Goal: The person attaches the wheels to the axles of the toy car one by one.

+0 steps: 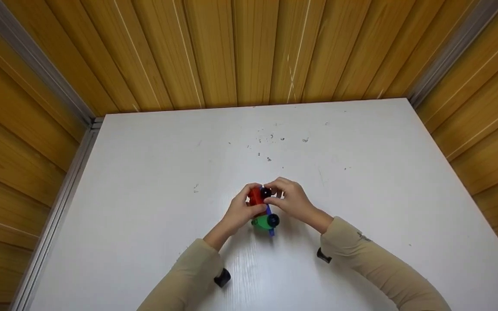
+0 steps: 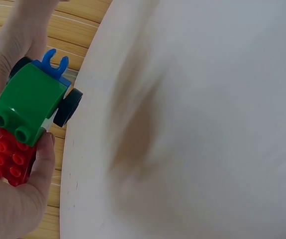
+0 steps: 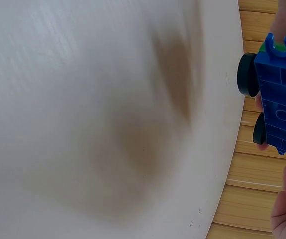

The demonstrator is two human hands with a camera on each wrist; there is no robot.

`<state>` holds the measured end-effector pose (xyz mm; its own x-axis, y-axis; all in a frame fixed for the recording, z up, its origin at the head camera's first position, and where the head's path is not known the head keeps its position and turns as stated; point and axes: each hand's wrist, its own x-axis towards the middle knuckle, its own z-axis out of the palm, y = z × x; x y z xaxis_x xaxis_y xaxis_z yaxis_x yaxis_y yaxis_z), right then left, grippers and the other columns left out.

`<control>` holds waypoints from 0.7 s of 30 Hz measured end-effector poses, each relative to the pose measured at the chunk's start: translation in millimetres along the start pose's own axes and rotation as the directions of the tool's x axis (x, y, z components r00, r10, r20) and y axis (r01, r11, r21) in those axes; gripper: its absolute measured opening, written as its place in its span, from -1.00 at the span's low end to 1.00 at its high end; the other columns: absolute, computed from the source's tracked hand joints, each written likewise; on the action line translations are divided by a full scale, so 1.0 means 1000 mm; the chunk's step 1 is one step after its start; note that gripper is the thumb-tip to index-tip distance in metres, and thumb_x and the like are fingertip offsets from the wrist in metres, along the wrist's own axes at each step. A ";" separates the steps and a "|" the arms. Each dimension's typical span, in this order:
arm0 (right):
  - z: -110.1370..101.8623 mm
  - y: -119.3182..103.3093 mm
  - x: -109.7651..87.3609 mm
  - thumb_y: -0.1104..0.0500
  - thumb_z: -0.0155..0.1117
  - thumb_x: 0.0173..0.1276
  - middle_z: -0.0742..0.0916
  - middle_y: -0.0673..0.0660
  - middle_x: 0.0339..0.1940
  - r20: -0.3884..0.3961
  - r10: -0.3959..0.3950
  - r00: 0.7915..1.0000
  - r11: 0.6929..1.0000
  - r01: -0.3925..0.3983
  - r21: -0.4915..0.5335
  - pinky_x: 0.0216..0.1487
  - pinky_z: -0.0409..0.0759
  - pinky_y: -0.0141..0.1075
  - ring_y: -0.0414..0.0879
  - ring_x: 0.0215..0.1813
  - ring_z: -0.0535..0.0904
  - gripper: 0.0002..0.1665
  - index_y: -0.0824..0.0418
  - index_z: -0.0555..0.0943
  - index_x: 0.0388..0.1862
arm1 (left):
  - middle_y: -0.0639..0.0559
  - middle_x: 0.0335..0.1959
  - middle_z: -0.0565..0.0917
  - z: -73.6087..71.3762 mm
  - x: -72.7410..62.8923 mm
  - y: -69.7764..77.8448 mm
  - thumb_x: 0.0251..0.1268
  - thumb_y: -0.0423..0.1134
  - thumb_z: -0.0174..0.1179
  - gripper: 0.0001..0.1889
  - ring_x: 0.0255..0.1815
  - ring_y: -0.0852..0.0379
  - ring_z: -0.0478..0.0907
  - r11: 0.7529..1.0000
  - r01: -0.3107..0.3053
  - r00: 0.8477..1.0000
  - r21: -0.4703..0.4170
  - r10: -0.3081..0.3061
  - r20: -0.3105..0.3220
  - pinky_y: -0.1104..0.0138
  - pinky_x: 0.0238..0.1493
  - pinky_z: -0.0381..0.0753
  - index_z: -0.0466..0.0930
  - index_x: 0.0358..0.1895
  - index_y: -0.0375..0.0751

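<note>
A toy car of building bricks is held over the white table, with a red studded brick (image 2: 14, 158), a green curved brick (image 2: 31, 102) and black wheels (image 1: 273, 220). My left hand (image 1: 241, 211) grips it around the red brick, thumb along its side. With thumb and fingers, my right hand (image 1: 291, 199) pinches a black wheel (image 1: 266, 192) at the car's far end. In the right wrist view the blue base (image 3: 281, 99) shows its underside, with a forked hook (image 3: 279, 47) at one end. The wheel under my right fingers is partly hidden.
The white table (image 1: 154, 172) has small dark marks and scratches towards the back. Wood-patterned panels (image 1: 253, 52) rise behind it and at both sides, with metal rails at the corners. A small black piece (image 1: 222, 277) shows by the left sleeve, another (image 1: 324, 255) by the right sleeve.
</note>
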<state>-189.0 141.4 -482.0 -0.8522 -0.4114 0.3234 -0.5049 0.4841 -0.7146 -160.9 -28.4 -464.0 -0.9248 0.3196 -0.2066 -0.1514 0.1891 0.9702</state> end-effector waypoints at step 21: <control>0.002 0.000 0.000 0.15 0.33 0.01 0.66 0.08 -0.45 0.027 0.085 0.996 0.994 -0.087 0.073 -0.45 0.42 -0.48 -0.22 -0.46 0.42 -0.70 0.27 0.58 -0.27 | -0.11 0.06 0.40 0.000 0.015 -0.026 0.04 -0.26 0.17 -0.48 -0.25 0.08 0.46 0.999 -0.012 1.000 0.030 0.012 0.002 0.28 -0.21 0.56 0.28 0.14 -0.01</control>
<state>-188.4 139.8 -483.9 -0.8880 -0.3893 0.2446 -0.4177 0.4607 -0.7831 -170.9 -28.3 -492.8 -0.9259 0.3237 -0.1949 -0.1295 0.2126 0.9685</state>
